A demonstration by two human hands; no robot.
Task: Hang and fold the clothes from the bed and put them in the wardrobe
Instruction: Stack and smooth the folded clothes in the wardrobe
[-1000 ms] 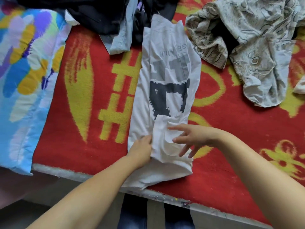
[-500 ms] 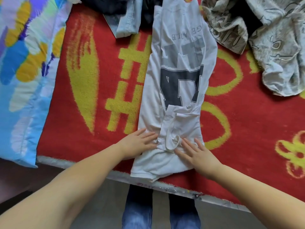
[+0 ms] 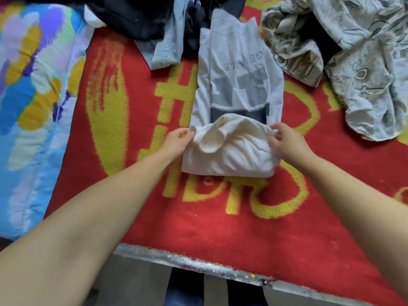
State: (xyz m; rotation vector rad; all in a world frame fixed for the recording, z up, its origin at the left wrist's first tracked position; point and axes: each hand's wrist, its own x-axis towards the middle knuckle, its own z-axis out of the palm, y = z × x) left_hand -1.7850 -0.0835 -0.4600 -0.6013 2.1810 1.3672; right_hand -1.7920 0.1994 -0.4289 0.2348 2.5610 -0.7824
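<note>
A white T-shirt [image 3: 238, 85] with a grey block print lies lengthwise on the red and yellow bed cover [image 3: 209, 217]. Its near end is folded up over itself into a thick bundle. My left hand [image 3: 176, 140] pinches the left edge of that fold. On the fold's right edge, my right hand [image 3: 284, 140] grips the cloth with curled fingers. Both forearms reach in from the bottom corners.
A cream patterned garment [image 3: 353, 62] lies crumpled at the back right. Dark clothes and pale blue denim [image 3: 167, 45] are heaped at the back middle. A colourful quilt [image 3: 33, 96] covers the left side. The bed's near edge [image 3: 198, 263] runs below my arms.
Both hands went from lying flat on the shirt's near end to gripping it, and have lifted and folded that end away from me. The view has shifted further over the bed.
</note>
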